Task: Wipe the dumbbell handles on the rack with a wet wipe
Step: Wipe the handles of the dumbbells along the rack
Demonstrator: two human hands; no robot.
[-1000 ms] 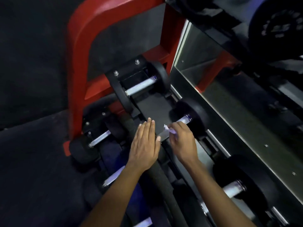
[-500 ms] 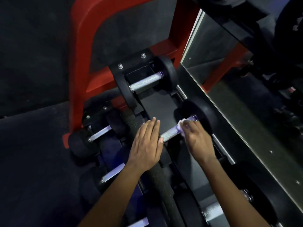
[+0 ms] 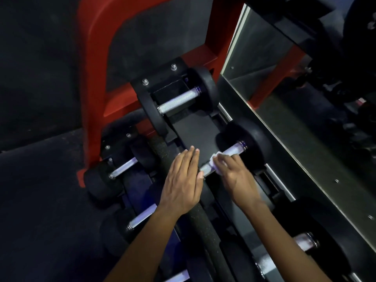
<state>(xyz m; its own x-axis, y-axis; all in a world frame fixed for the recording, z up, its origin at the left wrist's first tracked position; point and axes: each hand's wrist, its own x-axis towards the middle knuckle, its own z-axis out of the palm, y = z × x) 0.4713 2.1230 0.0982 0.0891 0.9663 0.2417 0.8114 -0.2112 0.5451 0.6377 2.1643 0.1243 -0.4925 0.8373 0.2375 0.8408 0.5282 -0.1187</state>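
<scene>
A black dumbbell lies across the upper tier of the rack, its knurled silver handle running from lower left to upper right. My right hand wraps a small white wet wipe around the middle of that handle. Flat on the dumbbell's near black head rests my left hand, fingers together and holding nothing. The far head of this dumbbell shows beside the mirror.
Another dumbbell sits further back on the same tier. Lower-tier dumbbell handles show at left. The red rack frame rises behind. A mirror lines the right side. One more handle sits at lower right.
My right hand with the wipe slid up the handle toward the far head, then back down toward the middle. The left hand stayed flat on the near head. The camera moved closer.
</scene>
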